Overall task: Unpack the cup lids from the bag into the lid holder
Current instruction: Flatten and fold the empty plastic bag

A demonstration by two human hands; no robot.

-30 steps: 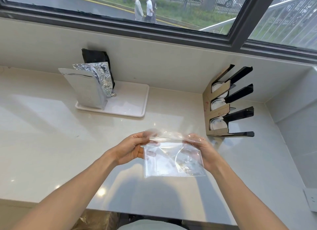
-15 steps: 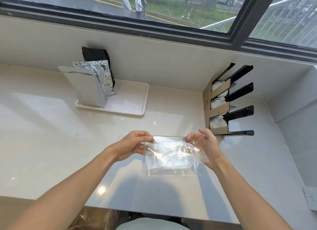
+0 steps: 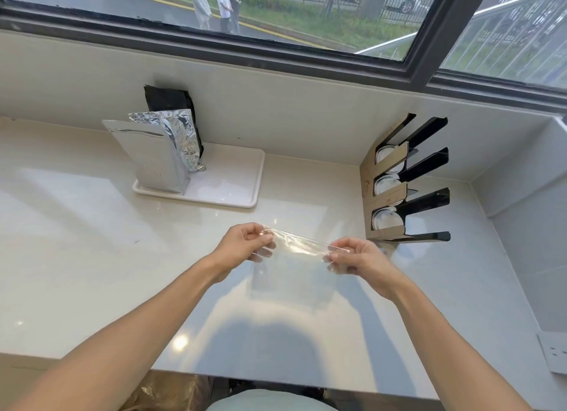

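A clear plastic bag hangs above the counter, stretched flat between both hands. My left hand pinches its top left corner and my right hand pinches its top right corner. The bag looks see-through and I can make out no lid inside it. The lid holder, cardboard with black dividers, stands against the right wall behind my right hand. White cup lids sit in its three slots.
A white tray at the back holds a silver pouch, a crumpled foil bag and a black bag. A wall outlet is at the right edge. The window runs along the back.
Both hands moved apart and pulled the bag's top edge taut. A curved lid outline showed inside the bag a second ago; now none shows.
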